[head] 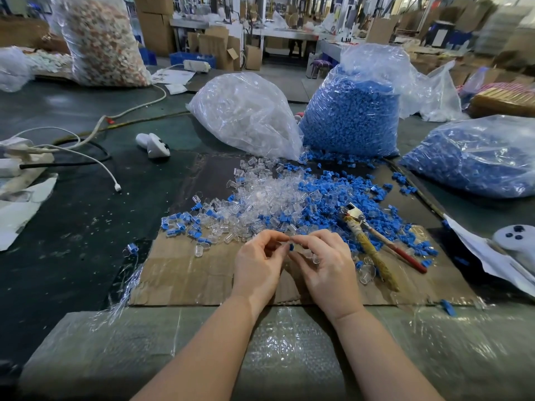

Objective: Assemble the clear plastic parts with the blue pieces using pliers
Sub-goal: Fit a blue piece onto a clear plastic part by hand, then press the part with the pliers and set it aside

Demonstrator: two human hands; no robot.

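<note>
Looking from left to right, I first see my left hand (258, 257). Its thumb and fingers are curled in and seem to pinch a small clear part (286, 241), but the part is tiny and see-through, so I am not fully sure. Just beside it, my right hand (324, 260) pinches a blue piece (291, 247) at its fingertips. The two bits sit tip to tip between my hands, almost touching, and seem to line up across from one hand to the other. I cannot tell if the blue piece is already partly inside the clear one. More clear bits seem tucked under my right fingers. Farther right, the pliers (367, 237) lie on the cardboard (185, 273), handles pointing back at me. My right hand is nearer, so I think it should grab them.
</note>
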